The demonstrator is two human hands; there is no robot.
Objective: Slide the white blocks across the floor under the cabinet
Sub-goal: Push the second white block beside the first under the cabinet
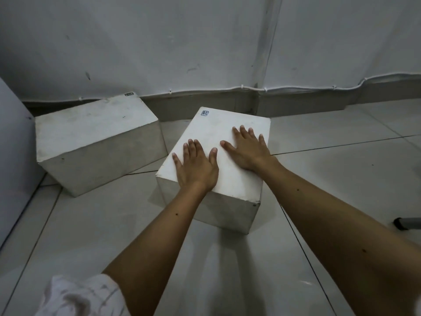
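Two white blocks stand on the tiled floor. The nearer block [218, 131] is in the middle of the view, with a small sticker at its far left corner. My left hand [197, 166] lies flat on its top near the front left edge, fingers spread. My right hand [247, 149] lies flat on the top toward the right side, fingers spread too. Neither hand grips anything. The second block [91, 131] stands to the left, close to the wall, apart from the nearer one. A white cabinet side [13, 144] rises at the far left, just beside the second block.
A white wall [182, 42] with a cable along its skirting runs across the back. The glossy tiled floor [341, 156] stretches to the right and toward me. A grey tube end [405, 223] lies at the right edge. A white sleeve [75, 297] shows at the bottom left.
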